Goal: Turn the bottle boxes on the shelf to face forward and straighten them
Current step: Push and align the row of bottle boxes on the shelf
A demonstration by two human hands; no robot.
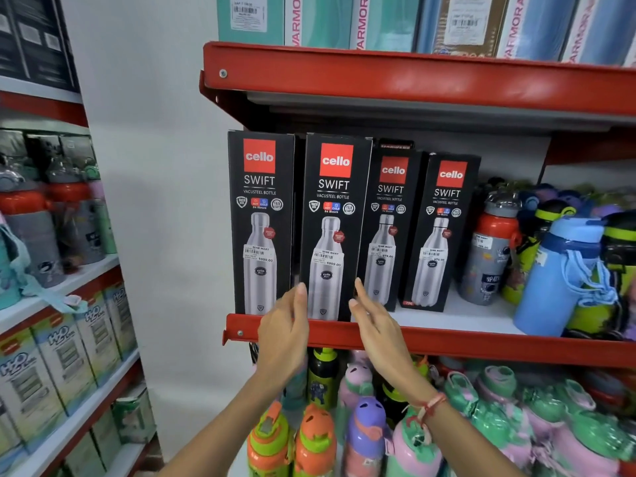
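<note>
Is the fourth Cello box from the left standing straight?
No: the fourth Cello box leans, its top tilted right, unlike the upright second box.

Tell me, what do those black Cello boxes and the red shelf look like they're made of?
Cello boxes: probably printed cardboard with a slight sheen, judging by crisp folded edges and stuck-on price labels. Red shelf: likely painted metal, glossy, with light glare and a visible screw at its end.

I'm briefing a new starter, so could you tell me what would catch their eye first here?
Four black bottle boxes stand in a row facing forward on the red-edged shelf, with loose bottles to their right. The left hand and right hand, both open, flank the second box's base.
</note>
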